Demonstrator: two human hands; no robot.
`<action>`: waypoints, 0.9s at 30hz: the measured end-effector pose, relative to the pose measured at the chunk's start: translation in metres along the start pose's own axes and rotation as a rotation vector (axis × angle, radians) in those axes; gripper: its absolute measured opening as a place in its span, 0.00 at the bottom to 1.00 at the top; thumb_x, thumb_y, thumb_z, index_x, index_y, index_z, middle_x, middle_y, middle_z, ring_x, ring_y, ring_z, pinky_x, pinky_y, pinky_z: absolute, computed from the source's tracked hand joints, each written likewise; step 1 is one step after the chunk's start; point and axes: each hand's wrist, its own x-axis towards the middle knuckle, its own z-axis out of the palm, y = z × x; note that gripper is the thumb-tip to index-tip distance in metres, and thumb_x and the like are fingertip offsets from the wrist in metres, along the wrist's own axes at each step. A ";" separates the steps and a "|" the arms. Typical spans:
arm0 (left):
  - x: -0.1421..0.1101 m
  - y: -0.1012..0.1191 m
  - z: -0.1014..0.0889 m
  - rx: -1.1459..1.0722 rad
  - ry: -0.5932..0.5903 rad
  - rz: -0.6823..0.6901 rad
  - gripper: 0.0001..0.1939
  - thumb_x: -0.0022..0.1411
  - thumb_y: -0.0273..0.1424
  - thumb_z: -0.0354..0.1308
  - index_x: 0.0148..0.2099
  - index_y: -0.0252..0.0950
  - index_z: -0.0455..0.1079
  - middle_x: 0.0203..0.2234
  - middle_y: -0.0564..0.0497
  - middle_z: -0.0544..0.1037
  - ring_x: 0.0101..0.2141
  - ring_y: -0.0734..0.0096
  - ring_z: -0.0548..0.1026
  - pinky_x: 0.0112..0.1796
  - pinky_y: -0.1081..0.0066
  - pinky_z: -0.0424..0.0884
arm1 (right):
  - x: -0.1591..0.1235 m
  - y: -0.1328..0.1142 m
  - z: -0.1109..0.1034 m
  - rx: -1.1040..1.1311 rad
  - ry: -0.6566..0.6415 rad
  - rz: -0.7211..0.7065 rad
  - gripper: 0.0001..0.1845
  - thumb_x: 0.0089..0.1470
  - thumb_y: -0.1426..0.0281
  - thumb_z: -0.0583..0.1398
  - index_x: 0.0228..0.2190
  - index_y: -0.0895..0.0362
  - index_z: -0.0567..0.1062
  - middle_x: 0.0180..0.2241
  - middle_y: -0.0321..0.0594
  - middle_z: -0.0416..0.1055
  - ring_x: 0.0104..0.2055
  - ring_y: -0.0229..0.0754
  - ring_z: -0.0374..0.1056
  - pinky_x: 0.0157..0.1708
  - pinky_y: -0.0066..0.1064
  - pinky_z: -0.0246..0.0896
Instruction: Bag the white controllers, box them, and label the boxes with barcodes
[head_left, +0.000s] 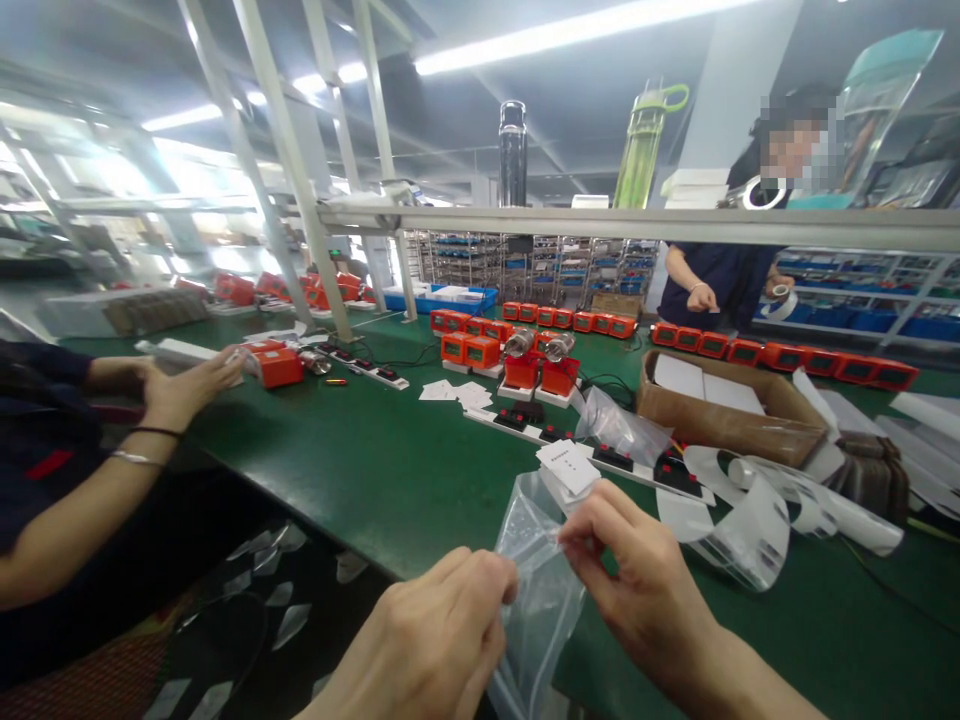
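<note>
A clear plastic bag (536, 600) hangs between my hands at the front edge of the green table (360, 470). My left hand (442, 625) is closed on the bag's left side, its fingertips mostly hidden behind the knuckles. Thumb and forefinger of my right hand (637, 560) pinch the bag's upper right edge. Just beyond the bag lies a small stack of printed white cards (570, 468), close to my right fingertips. Behind that stack runs a white power strip (547, 436) with black plugs.
Orange box-shaped devices (480, 350) stand mid-table. At right are a cardboard box (727, 415) and curled label sheets (757, 530). A co-worker's hands (180, 385) hold something beside an orange device at left; another person (720, 285) holds tape across the table. A shelf (600, 222) with bottles spans above.
</note>
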 end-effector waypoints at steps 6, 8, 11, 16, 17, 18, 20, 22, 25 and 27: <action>0.009 -0.002 -0.015 -0.242 -0.154 -0.196 0.10 0.61 0.30 0.53 0.45 0.41 0.63 0.33 0.54 0.76 0.29 0.75 0.74 0.29 0.79 0.70 | -0.004 0.001 -0.004 0.229 -0.087 0.077 0.07 0.55 0.77 0.56 0.26 0.57 0.69 0.26 0.33 0.62 0.28 0.34 0.59 0.28 0.25 0.53; 0.016 -0.007 -0.021 -0.272 -0.157 -0.193 0.19 0.61 0.34 0.55 0.55 0.44 0.62 0.50 0.50 0.72 0.44 0.68 0.73 0.46 0.71 0.70 | -0.002 -0.003 -0.007 0.343 -0.150 0.143 0.07 0.53 0.73 0.60 0.24 0.57 0.69 0.25 0.32 0.63 0.28 0.33 0.59 0.30 0.25 0.54; 0.027 -0.011 -0.021 -0.382 -0.265 -0.156 0.14 0.61 0.36 0.57 0.49 0.45 0.70 0.46 0.53 0.75 0.48 0.65 0.72 0.60 0.60 0.52 | 0.001 -0.007 -0.010 0.456 -0.179 0.232 0.10 0.52 0.67 0.62 0.24 0.57 0.70 0.24 0.32 0.65 0.28 0.34 0.59 0.30 0.26 0.55; 0.040 -0.013 -0.013 -0.609 -0.184 -0.509 0.12 0.61 0.36 0.55 0.28 0.37 0.71 0.23 0.56 0.77 0.27 0.73 0.74 0.36 0.73 0.69 | 0.002 -0.003 -0.017 0.539 -0.233 0.367 0.15 0.55 0.57 0.59 0.34 0.57 0.73 0.30 0.36 0.70 0.32 0.37 0.63 0.31 0.27 0.57; 0.042 -0.014 -0.013 -0.656 -0.153 -0.561 0.11 0.61 0.36 0.55 0.29 0.37 0.71 0.23 0.55 0.77 0.26 0.74 0.73 0.33 0.75 0.68 | 0.002 -0.001 -0.019 0.527 -0.258 0.387 0.15 0.55 0.57 0.59 0.34 0.57 0.74 0.30 0.37 0.70 0.32 0.37 0.63 0.32 0.28 0.57; 0.043 -0.015 -0.012 -0.708 -0.140 -0.594 0.11 0.61 0.37 0.56 0.30 0.36 0.71 0.23 0.56 0.76 0.26 0.74 0.73 0.31 0.75 0.67 | 0.002 0.000 -0.021 0.505 -0.276 0.404 0.15 0.54 0.58 0.60 0.32 0.58 0.74 0.30 0.37 0.71 0.32 0.37 0.64 0.32 0.28 0.58; 0.046 -0.017 -0.011 -0.799 -0.156 -0.626 0.09 0.59 0.37 0.58 0.32 0.36 0.70 0.24 0.56 0.76 0.27 0.75 0.72 0.31 0.76 0.66 | 0.003 0.003 -0.024 0.443 -0.284 0.426 0.14 0.54 0.60 0.60 0.27 0.59 0.74 0.26 0.36 0.71 0.30 0.37 0.64 0.32 0.27 0.57; 0.049 -0.018 -0.010 -0.834 -0.185 -0.626 0.10 0.58 0.38 0.59 0.34 0.35 0.71 0.24 0.55 0.76 0.28 0.74 0.72 0.31 0.76 0.65 | 0.005 0.004 -0.026 0.399 -0.291 0.423 0.14 0.55 0.61 0.60 0.25 0.59 0.75 0.24 0.35 0.71 0.29 0.36 0.65 0.31 0.27 0.57; 0.053 -0.017 -0.009 -0.817 -0.179 -0.615 0.11 0.58 0.38 0.59 0.31 0.34 0.71 0.24 0.55 0.75 0.28 0.75 0.70 0.32 0.76 0.64 | 0.007 0.002 -0.028 0.350 -0.291 0.396 0.13 0.55 0.63 0.60 0.25 0.59 0.75 0.25 0.35 0.72 0.29 0.36 0.66 0.31 0.26 0.57; 0.054 -0.015 -0.008 -0.809 -0.169 -0.613 0.11 0.58 0.38 0.59 0.30 0.34 0.71 0.23 0.55 0.75 0.27 0.76 0.69 0.31 0.77 0.63 | 0.007 0.001 -0.028 0.317 -0.285 0.371 0.13 0.55 0.63 0.59 0.25 0.59 0.75 0.25 0.35 0.72 0.29 0.36 0.66 0.31 0.26 0.57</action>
